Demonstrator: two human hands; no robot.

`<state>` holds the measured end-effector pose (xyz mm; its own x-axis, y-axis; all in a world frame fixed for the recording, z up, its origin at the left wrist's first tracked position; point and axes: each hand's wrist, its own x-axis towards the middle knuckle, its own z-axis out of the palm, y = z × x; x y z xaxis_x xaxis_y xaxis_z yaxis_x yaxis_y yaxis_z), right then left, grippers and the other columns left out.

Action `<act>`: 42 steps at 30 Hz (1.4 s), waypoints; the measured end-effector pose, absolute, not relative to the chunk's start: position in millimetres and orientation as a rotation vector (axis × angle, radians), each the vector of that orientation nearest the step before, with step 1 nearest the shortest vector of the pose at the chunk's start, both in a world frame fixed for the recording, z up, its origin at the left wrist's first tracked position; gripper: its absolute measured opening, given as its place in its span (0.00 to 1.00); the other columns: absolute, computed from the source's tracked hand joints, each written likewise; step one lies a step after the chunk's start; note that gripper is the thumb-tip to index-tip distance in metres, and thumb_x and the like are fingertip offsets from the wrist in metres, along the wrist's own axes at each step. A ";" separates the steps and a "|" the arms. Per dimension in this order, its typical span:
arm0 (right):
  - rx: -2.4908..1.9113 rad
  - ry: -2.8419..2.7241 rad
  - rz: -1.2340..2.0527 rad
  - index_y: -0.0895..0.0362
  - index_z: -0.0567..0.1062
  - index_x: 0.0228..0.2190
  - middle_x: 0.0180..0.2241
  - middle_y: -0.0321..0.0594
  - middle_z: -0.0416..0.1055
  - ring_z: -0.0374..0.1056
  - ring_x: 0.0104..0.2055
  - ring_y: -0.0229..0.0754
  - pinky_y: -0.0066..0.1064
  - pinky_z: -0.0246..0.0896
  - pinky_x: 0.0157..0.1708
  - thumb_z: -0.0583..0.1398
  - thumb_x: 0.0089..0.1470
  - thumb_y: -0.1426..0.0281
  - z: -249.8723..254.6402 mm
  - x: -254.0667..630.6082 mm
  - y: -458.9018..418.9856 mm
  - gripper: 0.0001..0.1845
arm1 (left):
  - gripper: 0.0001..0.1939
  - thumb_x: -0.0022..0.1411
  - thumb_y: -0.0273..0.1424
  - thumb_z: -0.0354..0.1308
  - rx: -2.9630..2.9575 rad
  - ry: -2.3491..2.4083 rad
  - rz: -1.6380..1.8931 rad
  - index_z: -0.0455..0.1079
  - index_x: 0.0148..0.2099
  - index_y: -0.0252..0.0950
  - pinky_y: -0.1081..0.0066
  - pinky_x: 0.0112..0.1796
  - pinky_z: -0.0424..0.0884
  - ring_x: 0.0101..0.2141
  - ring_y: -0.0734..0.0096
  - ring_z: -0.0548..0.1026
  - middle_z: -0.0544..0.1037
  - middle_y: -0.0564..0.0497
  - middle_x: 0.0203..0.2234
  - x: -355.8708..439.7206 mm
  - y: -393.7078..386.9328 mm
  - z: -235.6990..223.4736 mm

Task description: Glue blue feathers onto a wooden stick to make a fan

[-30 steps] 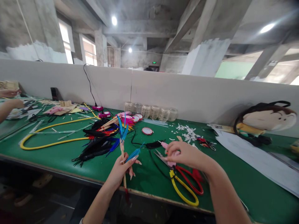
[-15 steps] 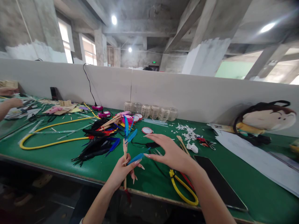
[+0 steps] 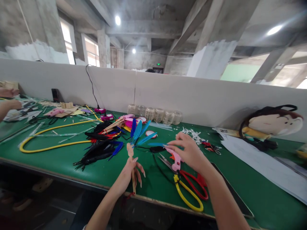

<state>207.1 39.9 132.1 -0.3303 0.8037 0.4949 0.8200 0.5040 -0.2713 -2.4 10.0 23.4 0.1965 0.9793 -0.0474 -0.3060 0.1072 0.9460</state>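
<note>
My left hand (image 3: 131,171) is closed round a wooden stick (image 3: 130,152) near the front table edge. Blue feathers (image 3: 141,131) fan out from the stick's top, and a red cord shows at its lower end. Between the fingertips of my right hand (image 3: 188,148) is a loose blue feather (image 3: 155,145), pointing left toward the stick. Just below that hand is a pink glue gun (image 3: 177,160), partly hidden by it. Scissors (image 3: 193,183) with red handles lie beside the gun, next to a yellow tube loop (image 3: 188,196).
Black feathers (image 3: 97,151) and feathered sticks (image 3: 116,124) are piled at left, with a long yellow tube (image 3: 48,149). Clear jars (image 3: 159,115) line the partition. White scraps (image 3: 192,134), a tablet (image 3: 240,195) and a plush bag (image 3: 271,124) are at right. Another person's hand (image 3: 13,104) works far left.
My right hand has moved right, taking the blue feather away from my left hand. The feathers on the stick now fan rightward. The glue gun and scissors have come into clearer view.
</note>
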 end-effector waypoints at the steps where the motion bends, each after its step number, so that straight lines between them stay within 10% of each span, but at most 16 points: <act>1: -1.316 -2.073 0.104 0.54 0.76 0.28 0.25 0.38 0.64 0.60 0.27 0.39 0.32 0.56 0.28 0.56 0.49 0.59 133.4 212.1 39.3 0.14 | 0.22 0.49 0.52 0.49 0.983 0.867 1.143 0.56 0.29 0.37 0.80 0.09 0.55 0.11 0.79 0.64 0.71 0.54 0.18 -3.1 9.9 24.1; 11: -0.929 -1.775 0.915 0.58 0.71 0.29 0.24 0.38 0.69 0.66 0.26 0.37 0.28 0.64 0.25 0.56 0.48 0.58 135.7 162.5 15.8 0.15 | 0.18 0.54 0.45 0.51 1.122 0.801 1.213 0.64 0.28 0.34 0.78 0.22 0.64 0.22 0.77 0.66 0.68 0.54 0.21 -7.0 6.6 23.6; 25: -1.198 -1.541 0.690 0.58 0.68 0.13 0.09 0.31 0.58 0.51 0.11 0.30 0.25 0.47 0.12 0.59 0.43 0.56 111.7 142.1 28.9 0.20 | 0.17 0.57 0.43 0.48 1.222 0.767 1.172 0.64 0.29 0.34 0.78 0.23 0.63 0.20 0.78 0.65 0.68 0.54 0.20 -10.2 8.0 17.3; 42: -1.152 -1.468 0.789 0.60 0.75 0.20 0.08 0.29 0.57 0.50 0.10 0.29 0.23 0.42 0.10 0.61 0.42 0.58 103.6 135.2 31.3 0.16 | 0.17 0.59 0.43 0.45 1.290 0.749 1.144 0.62 0.29 0.33 0.76 0.25 0.62 0.21 0.78 0.64 0.66 0.55 0.21 -11.5 11.2 12.3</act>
